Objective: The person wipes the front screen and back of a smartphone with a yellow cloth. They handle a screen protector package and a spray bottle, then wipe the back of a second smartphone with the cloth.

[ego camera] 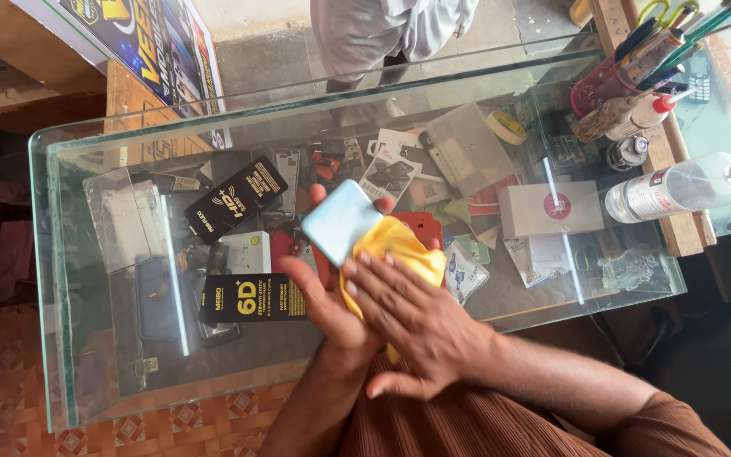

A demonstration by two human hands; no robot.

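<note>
My left hand [325,298] holds a pale blue phone [341,221] from below, its fingertips showing past the far edge. My right hand [412,326] lies flat over a yellow cloth [406,247], pressing it against the phone's near end and my left palm. Both hands hover above a glass display case [95,279] whose top runs across the view.
Inside the case lie black accessory boxes [234,200], phone covers and small packets. On the right stand a clear spray bottle [678,188], a white box [550,208] and a holder of pens [628,68]. A person in grey clothes [382,30] stands beyond the case.
</note>
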